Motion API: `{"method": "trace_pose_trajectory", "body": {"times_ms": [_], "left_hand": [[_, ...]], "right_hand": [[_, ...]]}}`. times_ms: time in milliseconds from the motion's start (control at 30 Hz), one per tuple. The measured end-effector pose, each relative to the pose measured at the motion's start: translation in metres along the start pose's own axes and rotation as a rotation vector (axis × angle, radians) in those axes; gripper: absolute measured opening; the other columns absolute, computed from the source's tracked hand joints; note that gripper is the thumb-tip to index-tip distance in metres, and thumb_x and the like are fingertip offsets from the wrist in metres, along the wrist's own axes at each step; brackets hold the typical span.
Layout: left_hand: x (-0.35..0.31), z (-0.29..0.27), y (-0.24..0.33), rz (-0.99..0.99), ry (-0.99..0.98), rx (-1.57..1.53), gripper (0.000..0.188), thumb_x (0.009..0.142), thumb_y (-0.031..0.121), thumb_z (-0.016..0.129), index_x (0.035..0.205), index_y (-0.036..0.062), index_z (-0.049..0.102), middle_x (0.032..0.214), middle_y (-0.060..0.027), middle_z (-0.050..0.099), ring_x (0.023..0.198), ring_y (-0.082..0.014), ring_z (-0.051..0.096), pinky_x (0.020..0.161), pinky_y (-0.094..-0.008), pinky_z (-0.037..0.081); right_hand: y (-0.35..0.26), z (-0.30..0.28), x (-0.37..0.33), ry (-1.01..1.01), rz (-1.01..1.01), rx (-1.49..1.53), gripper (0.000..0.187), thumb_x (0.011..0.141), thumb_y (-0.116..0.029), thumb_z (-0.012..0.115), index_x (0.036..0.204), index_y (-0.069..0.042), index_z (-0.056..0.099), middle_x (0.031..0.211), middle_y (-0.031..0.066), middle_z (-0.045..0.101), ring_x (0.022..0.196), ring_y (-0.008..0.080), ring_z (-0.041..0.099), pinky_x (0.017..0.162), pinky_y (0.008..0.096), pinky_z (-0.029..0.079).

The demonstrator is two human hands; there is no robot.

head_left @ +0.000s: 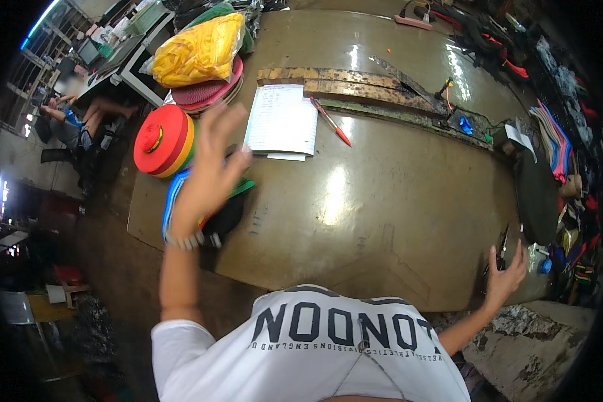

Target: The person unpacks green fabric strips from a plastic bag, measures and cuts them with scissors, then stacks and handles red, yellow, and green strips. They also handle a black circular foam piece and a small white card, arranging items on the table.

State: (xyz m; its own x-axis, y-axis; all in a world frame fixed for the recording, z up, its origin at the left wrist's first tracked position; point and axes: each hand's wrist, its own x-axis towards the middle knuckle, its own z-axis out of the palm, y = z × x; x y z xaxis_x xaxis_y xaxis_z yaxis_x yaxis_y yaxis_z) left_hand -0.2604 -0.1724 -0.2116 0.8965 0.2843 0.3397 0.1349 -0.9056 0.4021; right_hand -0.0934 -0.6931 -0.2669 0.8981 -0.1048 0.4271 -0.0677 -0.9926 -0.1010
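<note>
My left hand (216, 161) is raised over the left side of the table, slightly blurred, its fingers apart and nothing in them. Under and beside it lie a stack of flat coloured pieces with a blue edge (174, 199) and a dark round piece (226, 218). Just left of its fingers sits a red and yellow roll of strap (159, 142). At the table's right edge, my right hand (507, 276) has its thumb and fingers spread. Close beside it is a dark pointed tool, perhaps scissors (503, 244); the fingers partly hide it, and I cannot tell whether they touch.
An open notebook (283, 127) and a red pen (332, 123) lie on the brown table (301, 214). Behind them stretch long worn bars (355, 90). A bag of yellow material (201, 50) tops round red pieces. Someone sits at far left (74, 124).
</note>
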Motion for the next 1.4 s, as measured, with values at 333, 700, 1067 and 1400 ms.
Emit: {"method": "trace_pose_trajectory", "body": {"times_ms": [333,700,1067,1400], "left_hand": [[-0.062,0.126,0.129,0.046,-0.043,-0.423,0.038,0.082,0.012,0.066,0.119,0.0113,0.059,0.143,-0.0204,0.027,0.133,-0.0403,0.028,0.109,-0.0471,0.027],[-0.065,0.144,0.13,0.026,-0.08,-0.539,0.023,0.085,0.005,0.059,0.107,0.0031,0.064,0.13,-0.0167,0.047,0.12,-0.0333,0.047,0.102,-0.0425,0.037],[-0.066,0.14,0.133,0.023,-0.045,-0.554,0.021,0.085,0.004,0.059,0.105,0.0016,0.064,0.126,-0.0168,0.049,0.116,-0.032,0.05,0.1,-0.0412,0.039],[-0.068,0.142,0.132,0.013,-0.034,-0.597,0.019,0.084,0.001,0.06,0.103,0.0027,0.065,0.124,-0.0157,0.049,0.11,-0.0297,0.053,0.093,-0.0382,0.045]], "right_hand": [[0.052,0.032,-0.031,-0.297,0.009,-0.08,0.076,0.08,-0.058,0.062,0.14,-0.015,0.043,0.141,0.024,0.039,0.129,0.0417,0.038,0.104,0.0514,0.033],[0.023,0.025,-0.062,0.061,0.07,0.105,0.057,0.076,-0.043,0.067,0.125,-0.016,0.059,0.129,0.016,0.049,0.119,0.0385,0.044,0.098,0.0535,0.033],[0.097,0.039,0.052,0.071,0.259,0.077,0.056,0.092,-0.053,0.044,0.127,-0.011,0.056,0.13,0.0235,0.05,0.121,0.04,0.045,0.101,0.0495,0.036],[0.07,0.112,0.17,0.055,-0.394,-0.247,0.079,0.078,-0.042,0.069,0.145,-0.026,0.031,0.128,0.0171,0.05,0.102,0.0335,0.056,0.081,0.0456,0.049]]}}
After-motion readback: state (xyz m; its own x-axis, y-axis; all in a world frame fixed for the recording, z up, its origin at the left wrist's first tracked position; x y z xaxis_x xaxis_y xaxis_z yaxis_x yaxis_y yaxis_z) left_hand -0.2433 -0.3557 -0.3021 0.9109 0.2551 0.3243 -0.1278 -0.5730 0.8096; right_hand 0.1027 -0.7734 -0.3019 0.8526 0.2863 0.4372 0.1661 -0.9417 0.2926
